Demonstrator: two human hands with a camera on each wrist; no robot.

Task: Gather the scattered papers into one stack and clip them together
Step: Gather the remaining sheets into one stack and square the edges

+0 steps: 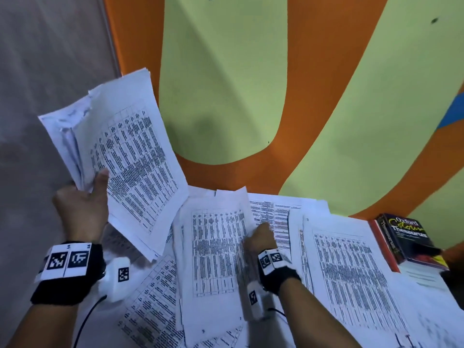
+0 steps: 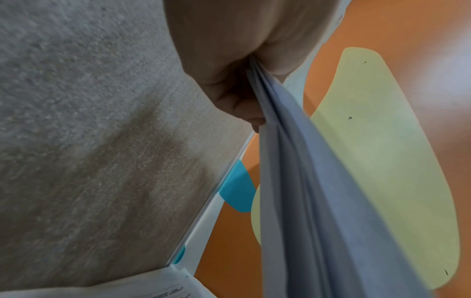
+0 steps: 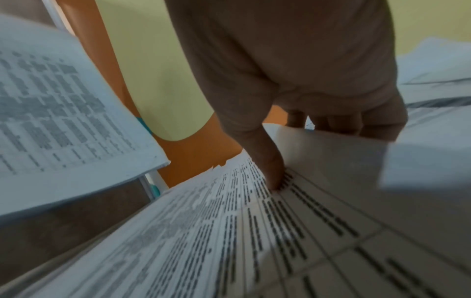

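My left hand [image 1: 85, 197] holds a gathered stack of printed sheets [image 1: 130, 159] up above the table's left edge, thumb on top, fingers curled underneath [image 2: 229, 96]. The stack [image 2: 318, 201] shows edge-on in the left wrist view. My right hand [image 1: 261, 237] pinches the right edge of a printed sheet [image 1: 216, 247] in the middle of the table, thumb [image 3: 270, 171] on top and fingers below, the edge lifted [image 3: 331, 153]. More printed sheets [image 1: 351, 272] lie scattered and overlapping across the table. No clip is in view.
A thick Oxford thesaurus [image 1: 411, 239] lies at the table's right edge on some of the papers. The tabletop [image 1: 288, 109] is orange with pale green shapes. Grey floor [image 1: 37, 71] lies beyond the left edge.
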